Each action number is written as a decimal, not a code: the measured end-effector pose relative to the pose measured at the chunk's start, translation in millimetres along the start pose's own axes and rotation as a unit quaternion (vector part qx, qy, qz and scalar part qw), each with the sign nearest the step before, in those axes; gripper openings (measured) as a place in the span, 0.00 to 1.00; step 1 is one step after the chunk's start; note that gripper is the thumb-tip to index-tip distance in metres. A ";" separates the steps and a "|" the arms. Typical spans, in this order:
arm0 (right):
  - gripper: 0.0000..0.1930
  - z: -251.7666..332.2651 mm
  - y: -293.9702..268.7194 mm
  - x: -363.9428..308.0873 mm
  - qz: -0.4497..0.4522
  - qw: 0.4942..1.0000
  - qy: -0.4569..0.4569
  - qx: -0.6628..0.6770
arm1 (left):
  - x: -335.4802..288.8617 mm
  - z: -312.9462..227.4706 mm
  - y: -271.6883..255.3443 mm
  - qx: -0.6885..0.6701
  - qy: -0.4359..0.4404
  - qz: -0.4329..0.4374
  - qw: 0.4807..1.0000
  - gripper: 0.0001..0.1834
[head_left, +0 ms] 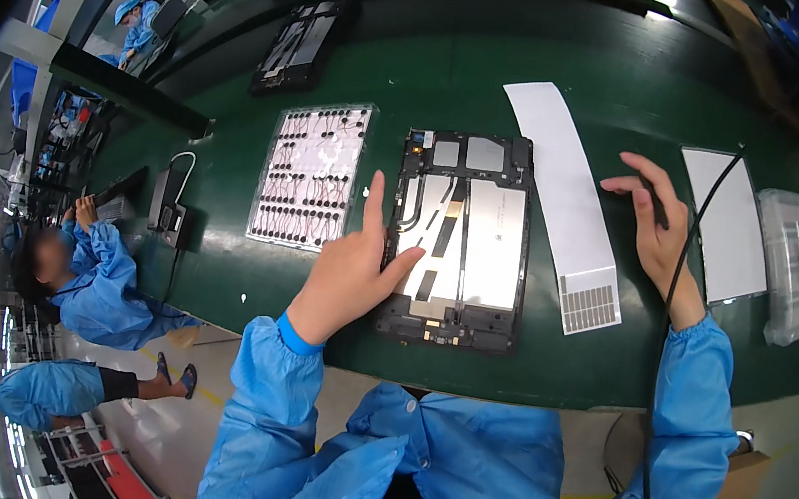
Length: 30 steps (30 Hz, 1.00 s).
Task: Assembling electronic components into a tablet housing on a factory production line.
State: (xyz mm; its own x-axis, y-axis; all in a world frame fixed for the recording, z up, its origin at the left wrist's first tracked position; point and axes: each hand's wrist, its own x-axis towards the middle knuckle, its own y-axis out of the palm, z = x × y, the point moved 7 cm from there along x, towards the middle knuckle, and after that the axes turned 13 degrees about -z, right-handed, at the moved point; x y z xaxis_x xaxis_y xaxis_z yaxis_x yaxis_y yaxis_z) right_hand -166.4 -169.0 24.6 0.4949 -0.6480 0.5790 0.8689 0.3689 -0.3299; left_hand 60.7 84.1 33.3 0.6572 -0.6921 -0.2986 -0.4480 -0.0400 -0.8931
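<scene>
In front of me lies an opened tablet [491, 246], its black frame around a silver interior with dark strips and cables. My left hand [340, 277] rests at its left edge, index finger stretched out and thumb spread over the silver area. My right hand [662, 234] hovers to the right, fingers partly curled around a slim dark object [663, 216] whose kind I cannot make out. Between the tablet and that hand lies a long white backing sheet [565, 180], with rows of small grey rectangular stickers [589, 303] at its near end.
Left of the tablet is a clear tray [308, 177] of small round black parts with wires. Another opened tablet [297, 44] lies farther back. At right are a white sheet [722, 226], a clear plastic package [789, 266] and a hanging black cable [661, 385]. A co-worker [99, 271] sits left.
</scene>
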 end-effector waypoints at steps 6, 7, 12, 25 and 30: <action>0.19 -16.3 -9.5 -5.9 -0.068 0.994 0.065 0.052 | -36.8 -91.2 1.3 0.019 0.421 -0.197 0.885 0.30; 0.18 -19.4 -8.0 -5.6 -0.064 0.991 0.095 0.062 | -40.4 -105.1 16.1 -0.030 0.492 -0.137 0.859 0.29; 0.12 -19.6 -5.6 -7.5 -0.052 0.982 0.178 0.027 | -30.9 -129.4 76.0 -0.009 0.592 -0.082 0.802 0.29; 0.14 -33.5 4.2 -15.6 0.007 0.947 0.283 0.153 | 7.7 -133.2 72.3 0.020 0.585 -0.087 0.806 0.25; 0.13 -30.2 12.3 -20.6 0.058 0.933 0.306 0.179 | 4.2 -132.0 66.9 0.011 0.600 -0.073 0.796 0.27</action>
State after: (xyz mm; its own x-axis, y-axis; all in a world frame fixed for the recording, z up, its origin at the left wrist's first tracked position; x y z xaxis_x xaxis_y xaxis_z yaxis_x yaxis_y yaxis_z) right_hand -165.8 -171.2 -13.9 0.5879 -0.8088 -0.0150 0.8082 0.5881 -0.0308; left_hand -46.5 -16.5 16.7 -0.3580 -0.8722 0.3333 -0.4005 -0.1790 -0.8987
